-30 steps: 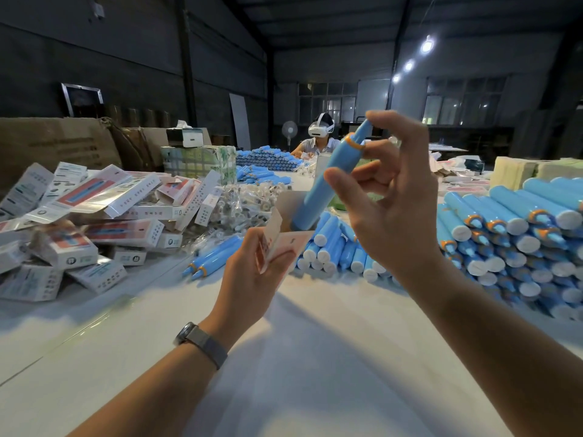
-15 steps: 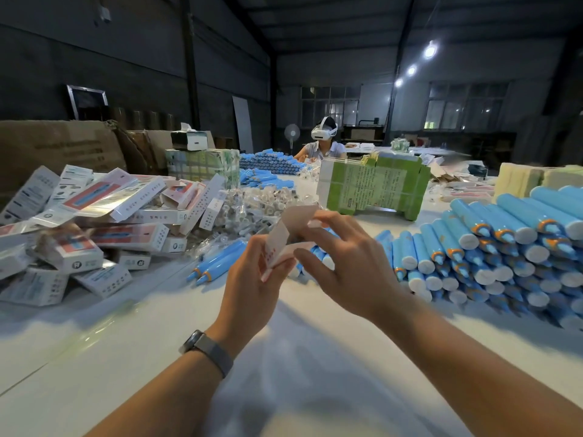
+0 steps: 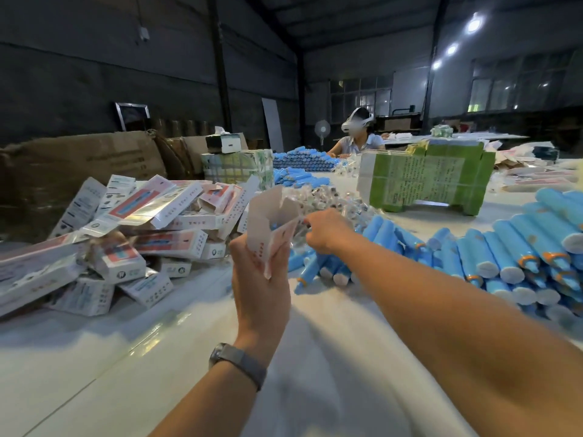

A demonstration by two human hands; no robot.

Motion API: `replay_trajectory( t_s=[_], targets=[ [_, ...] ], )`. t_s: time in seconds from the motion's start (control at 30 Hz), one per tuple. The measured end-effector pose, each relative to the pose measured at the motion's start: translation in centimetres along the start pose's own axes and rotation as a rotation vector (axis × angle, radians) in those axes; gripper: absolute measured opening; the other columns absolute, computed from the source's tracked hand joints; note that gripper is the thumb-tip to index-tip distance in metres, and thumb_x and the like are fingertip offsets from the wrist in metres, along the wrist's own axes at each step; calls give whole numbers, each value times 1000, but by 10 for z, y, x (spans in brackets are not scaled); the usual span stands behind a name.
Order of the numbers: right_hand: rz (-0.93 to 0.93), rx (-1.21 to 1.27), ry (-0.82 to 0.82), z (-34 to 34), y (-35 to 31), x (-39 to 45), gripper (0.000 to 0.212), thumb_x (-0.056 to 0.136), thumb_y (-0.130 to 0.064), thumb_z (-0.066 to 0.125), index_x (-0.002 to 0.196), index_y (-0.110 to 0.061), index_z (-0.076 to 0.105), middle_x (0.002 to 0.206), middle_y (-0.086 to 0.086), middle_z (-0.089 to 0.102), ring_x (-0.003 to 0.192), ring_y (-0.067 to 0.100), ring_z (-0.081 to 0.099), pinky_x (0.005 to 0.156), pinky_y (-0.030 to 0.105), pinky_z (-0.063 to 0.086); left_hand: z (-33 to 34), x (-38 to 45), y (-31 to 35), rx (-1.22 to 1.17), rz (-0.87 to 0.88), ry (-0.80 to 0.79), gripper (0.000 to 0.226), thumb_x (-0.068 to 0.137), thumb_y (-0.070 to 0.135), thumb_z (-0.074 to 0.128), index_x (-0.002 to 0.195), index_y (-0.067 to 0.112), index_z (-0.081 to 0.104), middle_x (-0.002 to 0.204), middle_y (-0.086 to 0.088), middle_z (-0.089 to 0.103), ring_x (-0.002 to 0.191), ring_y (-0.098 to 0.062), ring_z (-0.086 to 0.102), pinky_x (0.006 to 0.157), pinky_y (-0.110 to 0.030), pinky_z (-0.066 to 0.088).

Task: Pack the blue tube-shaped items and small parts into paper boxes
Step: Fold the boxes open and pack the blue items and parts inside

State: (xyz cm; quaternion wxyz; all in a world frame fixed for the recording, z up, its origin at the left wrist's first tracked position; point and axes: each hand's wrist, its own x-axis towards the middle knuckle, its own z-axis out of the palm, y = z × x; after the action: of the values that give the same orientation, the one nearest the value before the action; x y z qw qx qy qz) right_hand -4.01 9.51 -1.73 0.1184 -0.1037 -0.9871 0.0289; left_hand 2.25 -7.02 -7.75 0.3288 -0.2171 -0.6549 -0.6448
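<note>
My left hand (image 3: 262, 279) grips a small paper box (image 3: 271, 228) upright above the white table, its top flaps open. A bit of blue tube shows inside the opening. My right hand (image 3: 326, 230) reaches forward past the box into the heap of small clear-wrapped parts (image 3: 328, 197), with its fingers curled; I cannot tell whether they hold a part. Loose blue tubes (image 3: 321, 266) lie just under that hand. A big stack of blue tubes with orange rings and white caps (image 3: 511, 253) fills the right side.
Closed and flat paper boxes (image 3: 132, 234) lie heaped on the left. A green bundle (image 3: 426, 178) stands beyond the parts, a checked bundle (image 3: 236, 168) at centre left. Brown cartons (image 3: 79, 165) line the far left. Another person (image 3: 356, 140) sits at the far end.
The blue tube went down into the box held by my left hand. My right hand then left the box top and moved forward to the heap of small parts.
</note>
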Motion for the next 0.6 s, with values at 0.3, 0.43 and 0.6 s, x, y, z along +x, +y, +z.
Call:
replay_trajectory(
  t_s=[0.3, 0.43, 0.6],
  targets=[
    [-20, -220, -158, 27, -9, 56, 18, 101, -23, 46, 85, -18, 53, 96, 5, 53, 100, 26, 49, 97, 43, 43, 4, -4, -4, -63, 39, -109, 29, 93, 41, 63, 99, 55, 37, 101, 2, 58, 91, -26, 60, 72, -46, 54],
    [-106, -109, -235, 21, -8, 58, 26, 96, -25, 54, 118, -13, 57, 121, 13, 59, 110, 32, 56, 97, 47, 49, 4, -3, -1, -67, 19, -96, 33, 89, 41, 63, 97, 60, 37, 105, -1, 59, 94, -29, 61, 75, -48, 54],
    [-136, -13, -173, 12, -1, 46, 14, 90, -14, 58, 102, -12, 65, 103, 10, 65, 93, 28, 63, 86, 44, 56, 3, -2, 0, -41, 33, -92, 34, 89, 41, 61, 98, 62, 36, 106, 0, 59, 97, -30, 60, 79, -55, 52]
  ],
)
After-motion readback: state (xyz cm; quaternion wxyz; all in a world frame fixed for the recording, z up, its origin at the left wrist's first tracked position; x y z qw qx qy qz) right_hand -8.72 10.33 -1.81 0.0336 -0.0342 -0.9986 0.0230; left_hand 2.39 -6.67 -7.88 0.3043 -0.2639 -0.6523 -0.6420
